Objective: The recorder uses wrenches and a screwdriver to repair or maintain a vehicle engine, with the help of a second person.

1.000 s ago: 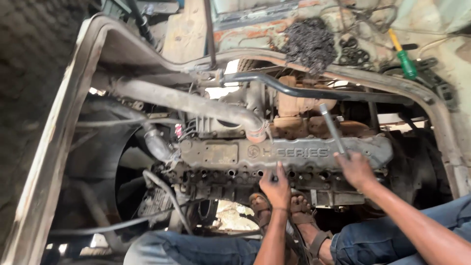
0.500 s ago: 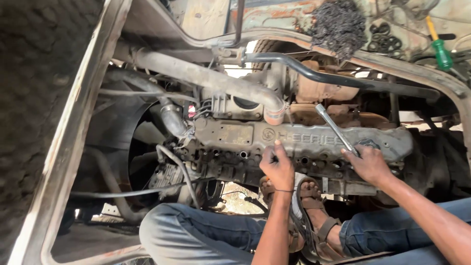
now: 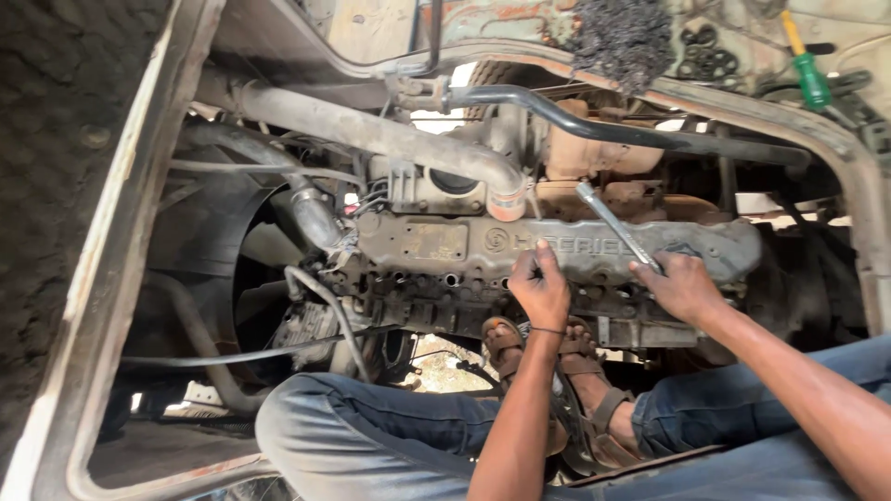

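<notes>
Right hand (image 3: 682, 286) is wrapped around the lower end of a wrench (image 3: 614, 225), whose long axis runs up and to the left from that fist, head end resting over the top edge of the engine cover (image 3: 436, 243). Left hand (image 3: 538, 289) sits just left of it, fingers curled against the cover's front edge; can't tell if it's pinching anything.

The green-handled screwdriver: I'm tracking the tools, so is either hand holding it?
No, the green-handled screwdriver lies on the upper ledge, while the right hand holds a long metal wrench.
</notes>
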